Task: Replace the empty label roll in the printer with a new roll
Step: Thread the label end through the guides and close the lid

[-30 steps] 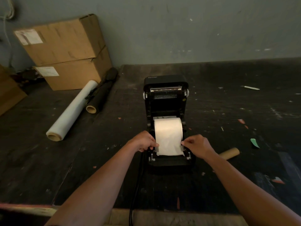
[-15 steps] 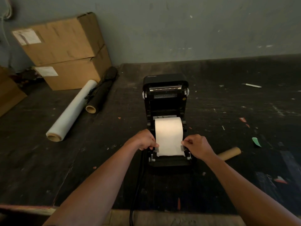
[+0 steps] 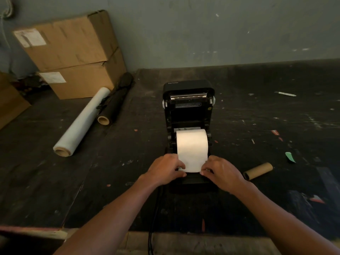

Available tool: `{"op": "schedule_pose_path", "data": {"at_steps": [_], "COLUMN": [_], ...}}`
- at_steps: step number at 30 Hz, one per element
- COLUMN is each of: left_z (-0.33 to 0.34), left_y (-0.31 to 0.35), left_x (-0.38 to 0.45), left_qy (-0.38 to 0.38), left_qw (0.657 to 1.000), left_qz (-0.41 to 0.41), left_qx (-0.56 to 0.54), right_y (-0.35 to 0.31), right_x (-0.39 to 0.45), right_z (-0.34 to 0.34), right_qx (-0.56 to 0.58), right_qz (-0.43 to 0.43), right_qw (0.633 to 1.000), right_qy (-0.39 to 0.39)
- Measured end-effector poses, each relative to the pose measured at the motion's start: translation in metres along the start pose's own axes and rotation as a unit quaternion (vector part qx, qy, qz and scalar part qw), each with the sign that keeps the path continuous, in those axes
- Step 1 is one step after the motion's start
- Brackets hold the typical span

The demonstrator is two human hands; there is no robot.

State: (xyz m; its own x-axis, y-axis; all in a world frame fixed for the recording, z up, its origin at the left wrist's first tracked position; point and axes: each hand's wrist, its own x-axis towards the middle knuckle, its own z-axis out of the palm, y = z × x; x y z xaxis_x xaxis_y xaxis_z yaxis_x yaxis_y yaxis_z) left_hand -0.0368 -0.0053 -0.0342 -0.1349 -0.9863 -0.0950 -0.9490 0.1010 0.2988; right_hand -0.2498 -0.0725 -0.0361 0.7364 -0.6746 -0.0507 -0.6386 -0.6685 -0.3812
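Note:
A black label printer (image 3: 188,107) stands on the dark table with its lid tilted up and back. A new white label roll (image 3: 192,144) sits in its bay, and its loose end is drawn forward over the front. My left hand (image 3: 165,169) pinches the left edge of that loose end. My right hand (image 3: 221,171) pinches the right edge. Both hands rest on the printer's front lip and hide the feed slot. The empty brown cardboard core (image 3: 257,171) lies on the table to the right of the printer.
Two stacked cardboard boxes (image 3: 73,52) stand at the back left. A clear film roll (image 3: 81,122) and a black roll (image 3: 114,103) lie in front of them. A black cable (image 3: 154,218) runs toward me. Paper scraps (image 3: 290,157) litter the right side.
Both hands have slid a little toward me along the loose end of the label paper and now sit lower on the printer's front. The roll stays in its bay.

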Motion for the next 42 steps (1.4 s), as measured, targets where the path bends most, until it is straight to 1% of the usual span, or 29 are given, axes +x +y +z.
{"op": "schedule_pose_path", "data": {"at_steps": [5, 11, 19, 24, 28, 35, 42], "left_z": [0.005, 0.01, 0.015, 0.014, 0.012, 0.022, 0.03], "left_y": [-0.001, -0.006, 0.0, 0.017, 0.028, 0.04, 0.047], "left_x": [-0.006, -0.011, -0.027, -0.041, -0.053, -0.071, -0.085], "left_qy": [0.021, 0.068, 0.105, 0.103, 0.08, 0.067, 0.046], "left_qw": [0.999, 0.994, 0.989, 0.988, 0.989, 0.994, 0.997], "left_qz": [0.045, 0.059, 0.071, 0.062, 0.042, 0.008, -0.017], "left_qx": [0.022, 0.055, 0.081, 0.1, 0.119, 0.089, 0.062], "right_y": [0.0, -0.001, 0.002, 0.002, -0.002, -0.007, -0.012], "right_x": [0.001, 0.003, -0.004, -0.017, -0.028, -0.049, -0.066], "right_z": [0.002, 0.007, 0.012, 0.015, 0.022, 0.027, 0.033], "right_qx": [-0.005, -0.031, -0.056, -0.051, -0.053, -0.03, -0.03], "right_qz": [0.006, -0.013, -0.029, -0.041, -0.036, -0.018, -0.023], "right_qw": [1.0, 0.999, 0.998, 0.998, 0.998, 0.999, 0.999], "right_qy": [0.011, 0.007, 0.004, 0.014, 0.008, 0.001, -0.011]}}
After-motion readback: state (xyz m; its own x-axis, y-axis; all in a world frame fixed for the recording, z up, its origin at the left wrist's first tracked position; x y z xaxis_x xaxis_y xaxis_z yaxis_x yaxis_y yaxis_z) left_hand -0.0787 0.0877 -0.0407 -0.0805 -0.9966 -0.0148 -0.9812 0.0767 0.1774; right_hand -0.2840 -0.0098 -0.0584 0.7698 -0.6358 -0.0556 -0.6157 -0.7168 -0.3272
